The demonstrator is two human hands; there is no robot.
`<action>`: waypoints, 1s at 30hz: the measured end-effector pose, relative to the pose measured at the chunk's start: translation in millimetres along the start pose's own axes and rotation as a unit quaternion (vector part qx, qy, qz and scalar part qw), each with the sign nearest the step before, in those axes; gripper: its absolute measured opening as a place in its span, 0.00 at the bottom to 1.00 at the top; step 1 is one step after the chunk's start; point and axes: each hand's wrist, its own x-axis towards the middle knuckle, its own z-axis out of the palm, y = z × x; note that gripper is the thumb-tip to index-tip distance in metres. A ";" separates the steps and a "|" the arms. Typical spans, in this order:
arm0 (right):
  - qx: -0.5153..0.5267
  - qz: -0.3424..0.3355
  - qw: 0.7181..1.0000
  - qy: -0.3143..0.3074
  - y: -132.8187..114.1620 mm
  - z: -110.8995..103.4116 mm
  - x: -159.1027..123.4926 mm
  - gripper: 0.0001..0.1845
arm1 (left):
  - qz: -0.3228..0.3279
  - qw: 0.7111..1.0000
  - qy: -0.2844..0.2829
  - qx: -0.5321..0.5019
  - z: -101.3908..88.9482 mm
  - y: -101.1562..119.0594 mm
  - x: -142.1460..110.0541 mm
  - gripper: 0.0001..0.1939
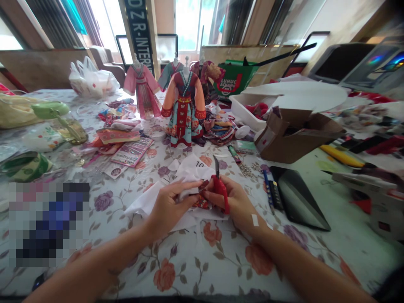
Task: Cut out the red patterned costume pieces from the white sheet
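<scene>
The left hand [175, 202] pinches a small red patterned cloth [202, 203] between thumb and fingers. The right hand [232, 194] pinches the same cloth from the other side, with red-handled scissors [224, 195] resting in its fingers, blades pointing toward the far edge of the tabletop [132, 284]. The cloth lies between the hands, midway across the tabletop and nearer its near edge, above a white sheet [142, 203]; just beyond, a corner of white material shows the number 10.

To the right of the hands lie a blue pen [268, 191] and a dark tablet [298, 198], with a brown cardboard box [292, 141] behind them and a white tray [246, 107] past it. Beyond the hands, a doll dress [184, 109] with orange sleeves stands upright, a pink dress [142, 90] to its left. Heaps of fabric scraps [118, 135] flank them. A printed card [134, 152] lies before the left heap. Toward the left edge are a green tape roll [27, 165] and a green-lidded bottle [72, 130]. Near the far edge sit a white plastic bag [92, 81] and a green bag [236, 79].
</scene>
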 end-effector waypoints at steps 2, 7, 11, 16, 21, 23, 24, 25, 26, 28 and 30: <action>-0.010 0.025 1.000 -0.009 0.5 2.2 0.8 0.13 | 0.007 1.000 -0.007 0.004 0.7 0.9 -0.1 0.16; -0.006 0.040 0.999 0.003 1.9 3.4 2.1 0.13 | 0.000 1.000 -0.019 -0.015 0.7 0.1 0.7 0.15; 0.004 -0.023 0.997 0.070 -0.3 -4.8 0.1 0.14 | -0.031 0.999 -0.004 -0.029 -1.7 -4.8 2.6 0.15; -0.033 -0.063 0.997 0.020 -10.2 -20.7 -11.0 0.16 | -0.049 0.998 0.019 -0.023 -3.4 -5.2 4.3 0.13; -0.148 0.019 0.982 -0.119 -6.4 -31.4 -17.4 0.17 | -0.033 0.998 0.041 -0.022 -4.4 -2.6 6.1 0.10; -0.167 0.036 0.977 -0.131 -1.0 -32.2 -17.5 0.17 | -0.034 0.998 0.045 -0.023 -4.4 -3.3 6.5 0.10; -0.175 0.042 0.974 -0.136 1.4 -32.1 -17.4 0.17 | -0.036 0.998 0.046 -0.026 -4.3 -3.9 6.5 0.09; -0.184 0.047 0.972 -0.139 3.3 -31.6 -17.3 0.18 | -0.038 0.998 0.045 -0.032 -4.2 -4.7 6.5 0.09; -0.194 0.051 0.970 -0.140 4.5 -31.0 -17.2 0.18 | -0.039 0.997 0.043 -0.041 -4.0 -5.4 6.4 0.09; -0.224 0.046 0.964 -0.134 4.8 -29.7 -16.9 0.19 | -0.042 0.996 0.037 -0.062 -3.6 -6.8 6.0 0.10; -0.261 0.027 0.957 -0.122 2.9 -28.9 -16.8 0.20 | -0.054 0.995 0.032 -0.081 -3.2 -7.7 5.6 0.11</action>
